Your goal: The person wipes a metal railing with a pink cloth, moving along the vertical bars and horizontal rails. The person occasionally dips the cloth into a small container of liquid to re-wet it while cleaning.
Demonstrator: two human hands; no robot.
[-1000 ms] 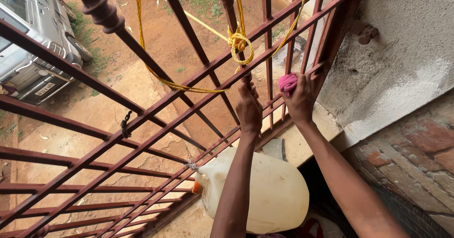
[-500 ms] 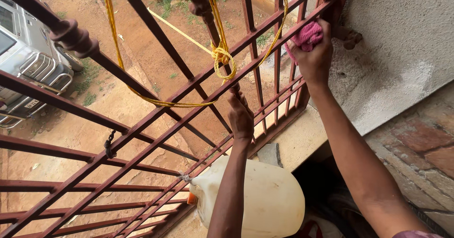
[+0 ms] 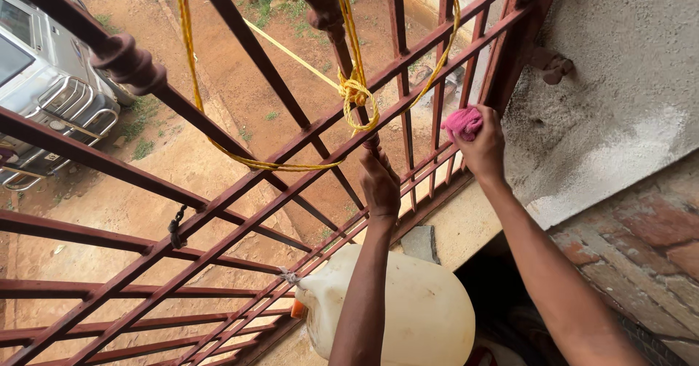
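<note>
This is the upper-floor balcony or window ledge of a house, seen from inside and looking down and out. A rust-red metal grille [image 3: 240, 191] with turned bars closes the opening, and a yellow rope [image 3: 357, 89] is knotted to it. A rough plastered wall [image 3: 619, 82] and bare brick [image 3: 641, 228] frame the right side, above a concrete sill [image 3: 466, 220]. A cream plastic jerrycan [image 3: 415, 315] sits by the grille. Far below lie a red-dirt yard [image 3: 240, 68] with patches of grass and a parked silver vehicle [image 3: 36, 68].
</note>
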